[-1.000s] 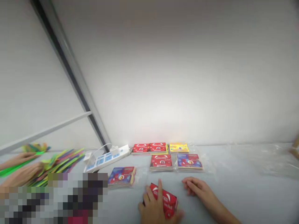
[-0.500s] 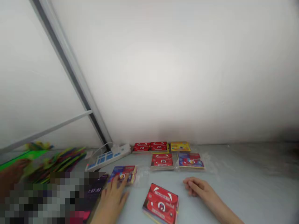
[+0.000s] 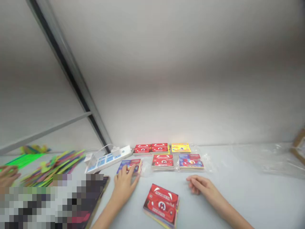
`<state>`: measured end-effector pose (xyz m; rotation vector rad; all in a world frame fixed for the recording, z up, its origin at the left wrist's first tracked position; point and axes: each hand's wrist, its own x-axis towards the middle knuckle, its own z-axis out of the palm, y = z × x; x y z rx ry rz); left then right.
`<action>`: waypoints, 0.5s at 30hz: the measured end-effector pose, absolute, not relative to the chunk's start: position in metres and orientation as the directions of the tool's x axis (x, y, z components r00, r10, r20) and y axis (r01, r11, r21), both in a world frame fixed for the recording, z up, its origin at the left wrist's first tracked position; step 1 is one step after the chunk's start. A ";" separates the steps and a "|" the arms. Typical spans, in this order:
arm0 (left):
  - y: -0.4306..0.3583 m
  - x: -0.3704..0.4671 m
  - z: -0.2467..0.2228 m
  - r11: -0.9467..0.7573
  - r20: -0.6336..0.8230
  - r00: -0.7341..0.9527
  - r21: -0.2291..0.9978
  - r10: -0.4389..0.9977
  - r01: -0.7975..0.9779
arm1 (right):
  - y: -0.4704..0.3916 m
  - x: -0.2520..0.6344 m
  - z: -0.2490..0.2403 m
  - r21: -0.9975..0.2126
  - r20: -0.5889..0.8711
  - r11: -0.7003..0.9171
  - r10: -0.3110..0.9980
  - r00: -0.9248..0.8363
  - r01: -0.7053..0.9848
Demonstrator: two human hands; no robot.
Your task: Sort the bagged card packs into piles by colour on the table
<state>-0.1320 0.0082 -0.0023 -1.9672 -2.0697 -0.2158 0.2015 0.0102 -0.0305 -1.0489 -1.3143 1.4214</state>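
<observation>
Now, left hand: It lies palm down, fingers partly spread, over the blue-and-red packet; from where I stand I can't tell whether the left hand (image 3: 126, 181) has a grip or only rests there.
Blue-and-red packet under it: The covered packet (image 3: 121, 166) sits flat on the counter (image 3: 262, 197), just beside the power strip (image 3: 108, 161). Half a second ago it lay nearer the person and more to the left; it has slid forward with the hand.
Right hand: Loosely curled, thumb against the bent fingers, nothing to be seen in it; the right hand (image 3: 199, 185) rests on the counter where it was a second ago.
Near red packet: This front packet (image 3: 162, 203) lies askew between the forearms, touched by neither hand. A second ago the left hand was on top of it; it has hardly moved since.
Middle row: A red packet (image 3: 163, 161) and a second blue-and-red packet (image 3: 191, 161) lie side by side, unchanged.
Back row: Two red packets (image 3: 160, 148) and a yellow packet (image 3: 181, 148), near the wall, also as before.
Left end: A co-worker's hand (image 3: 8, 175) shows at the edge, away from the coloured strips (image 3: 59, 165), where two hands were working a second ago.
Right end: Clear plastic (image 3: 274, 162) spreads near a cardboard box (image 3: 299, 146).
</observation>
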 end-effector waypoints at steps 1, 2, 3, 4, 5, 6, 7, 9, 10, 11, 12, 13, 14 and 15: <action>0.011 -0.132 -0.002 0.067 0.305 -0.040 -0.079 0.951 0.995 | 0.012 0.207 -0.028 -0.997 0.002 -0.015 0.979 -0.203 -0.080; 0.013 -0.131 -0.002 0.070 0.310 -0.043 -0.077 0.950 0.995 | 0.013 0.214 -0.025 -0.996 0.014 -0.001 0.987 -0.160 -0.093; 0.015 -0.130 -0.002 0.074 0.315 -0.047 -0.076 0.948 0.994 | 0.015 0.221 -0.021 -0.994 0.028 0.017 0.994 -0.103 -0.108; 0.018 -0.130 -0.002 0.079 0.319 -0.051 -0.074 0.946 0.994 | 0.018 0.230 -0.018 -0.992 0.044 0.039 0.998 -0.038 -0.124; 0.020 -0.129 -0.002 0.084 0.325 -0.056 -0.072 0.944 0.994 | 0.020 0.240 -0.015 -0.988 0.056 0.060 0.998 0.034 -0.140; 0.022 -0.127 -0.002 0.088 0.331 -0.060 -0.070 0.942 0.994 | 0.023 0.250 -0.013 -0.985 0.064 0.081 0.992 0.110 -0.155; 0.024 -0.126 -0.001 0.092 0.337 -0.064 -0.067 0.939 0.994 | 0.026 0.260 -0.011 -0.981 0.067 0.098 0.980 0.186 -0.167; 0.027 -0.124 0.000 0.091 0.349 -0.066 -0.056 0.935 0.994 | 0.033 0.280 -0.012 -0.977 0.057 0.118 0.946 0.318 -0.176; 0.029 -0.123 0.001 0.086 0.353 -0.063 -0.049 0.934 0.995 | 0.036 0.290 -0.013 -0.976 0.048 0.124 0.924 0.380 -0.178; 0.030 -0.122 0.001 0.082 0.356 -0.062 -0.039 0.932 0.996 | 0.039 0.300 -0.016 -0.975 0.040 0.131 0.897 0.439 -0.178; 0.031 -0.121 0.002 0.079 0.358 -0.064 -0.027 0.931 0.996 | 0.042 0.309 -0.018 -0.975 0.034 0.139 0.867 0.497 -0.176; 0.031 -0.120 0.003 0.073 0.360 -0.064 -0.013 0.931 0.997 | 0.044 0.318 -0.021 -0.974 0.030 0.149 0.832 0.553 -0.171; 0.030 -0.119 0.005 0.059 0.362 -0.056 0.003 0.930 0.998 | 0.046 0.328 -0.024 -0.974 0.030 0.161 0.792 0.610 -0.161; 0.028 -0.117 0.006 0.034 0.362 -0.039 0.018 0.931 0.999 | 0.047 0.336 -0.026 -0.974 0.034 0.174 0.743 0.668 -0.144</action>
